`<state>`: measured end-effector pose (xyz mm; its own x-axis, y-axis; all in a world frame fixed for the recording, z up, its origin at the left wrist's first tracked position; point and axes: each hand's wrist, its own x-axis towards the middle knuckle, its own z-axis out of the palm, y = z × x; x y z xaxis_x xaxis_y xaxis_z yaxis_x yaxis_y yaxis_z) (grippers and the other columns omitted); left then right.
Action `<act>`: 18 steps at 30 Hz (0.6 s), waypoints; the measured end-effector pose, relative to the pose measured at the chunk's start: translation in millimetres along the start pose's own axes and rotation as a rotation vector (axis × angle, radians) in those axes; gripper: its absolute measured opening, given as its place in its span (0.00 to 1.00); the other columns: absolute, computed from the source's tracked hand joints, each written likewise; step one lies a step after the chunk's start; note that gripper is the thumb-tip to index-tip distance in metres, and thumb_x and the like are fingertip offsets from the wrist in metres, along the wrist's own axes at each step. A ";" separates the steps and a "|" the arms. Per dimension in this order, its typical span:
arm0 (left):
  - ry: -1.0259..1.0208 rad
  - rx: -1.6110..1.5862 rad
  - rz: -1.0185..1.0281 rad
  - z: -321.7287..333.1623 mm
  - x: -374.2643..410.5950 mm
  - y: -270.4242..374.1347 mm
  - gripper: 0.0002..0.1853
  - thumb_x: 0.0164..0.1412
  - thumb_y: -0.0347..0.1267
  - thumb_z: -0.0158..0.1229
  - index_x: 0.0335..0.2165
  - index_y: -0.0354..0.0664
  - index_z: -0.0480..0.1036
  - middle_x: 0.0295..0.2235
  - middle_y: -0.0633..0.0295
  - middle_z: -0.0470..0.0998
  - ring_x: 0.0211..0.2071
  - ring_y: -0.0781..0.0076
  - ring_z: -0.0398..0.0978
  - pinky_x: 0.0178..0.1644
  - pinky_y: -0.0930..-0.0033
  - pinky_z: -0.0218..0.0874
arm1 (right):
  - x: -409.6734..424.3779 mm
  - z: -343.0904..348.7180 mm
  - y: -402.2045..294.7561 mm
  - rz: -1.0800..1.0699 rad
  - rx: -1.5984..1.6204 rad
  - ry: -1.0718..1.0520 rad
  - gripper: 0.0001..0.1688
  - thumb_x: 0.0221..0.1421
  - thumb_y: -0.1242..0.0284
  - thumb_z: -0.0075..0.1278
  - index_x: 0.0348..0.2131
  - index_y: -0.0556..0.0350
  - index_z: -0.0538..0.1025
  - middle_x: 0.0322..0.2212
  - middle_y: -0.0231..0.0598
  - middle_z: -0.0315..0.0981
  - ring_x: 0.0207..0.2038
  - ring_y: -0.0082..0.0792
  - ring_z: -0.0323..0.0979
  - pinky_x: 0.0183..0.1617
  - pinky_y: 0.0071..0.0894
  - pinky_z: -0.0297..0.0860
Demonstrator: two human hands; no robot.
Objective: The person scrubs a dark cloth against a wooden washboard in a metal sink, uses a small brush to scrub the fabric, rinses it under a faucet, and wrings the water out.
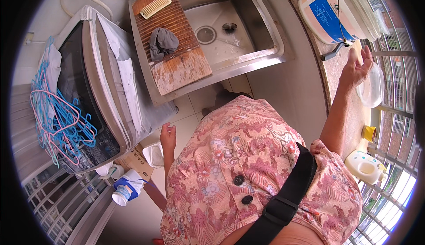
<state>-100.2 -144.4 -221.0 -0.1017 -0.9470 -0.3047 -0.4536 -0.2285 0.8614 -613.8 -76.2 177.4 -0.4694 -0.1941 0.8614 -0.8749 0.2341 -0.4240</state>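
My right hand (358, 68) is raised over the counter, its fingers apart and nothing seen in them. It is just below a large white and blue plastic bucket (332, 16) and beside a clear plastic container (372, 87). Low at my side hangs my left hand (168, 138), empty and with the fingers loosely bent. Before me a wooden washboard (181, 74) lies across the left part of a steel sink (215, 69). On the washboard are a crumpled grey cloth (162, 42) and a cream scrubbing brush (155, 6).
A small metal strainer (229, 27) lies near the drain (205, 35). At left, blue and pink hangers (63, 122) are heaped on a washing machine (109, 79). A yellow cup (369, 133) and a white detergent jug (364, 166) stand by the barred window. A white bin (153, 154) is on the floor.
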 end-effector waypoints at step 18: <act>0.004 -0.063 -0.393 13.4 -80.7 -24.4 0.16 0.57 0.35 0.55 0.42 0.39 0.69 0.27 0.58 0.75 0.24 0.72 0.73 0.28 0.70 0.63 | -79.8 137.8 -1.2 -0.480 -0.412 -1.263 0.15 0.45 0.73 0.54 0.36 0.57 0.76 0.38 0.41 0.74 0.46 0.43 0.67 0.49 0.44 0.63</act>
<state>-92.8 -59.3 -222.9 0.0725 -0.7854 -0.6147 -0.4016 -0.5871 0.7029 -591.8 -192.3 70.6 -0.1217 -0.9923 -0.0241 -0.9839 0.1174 0.1347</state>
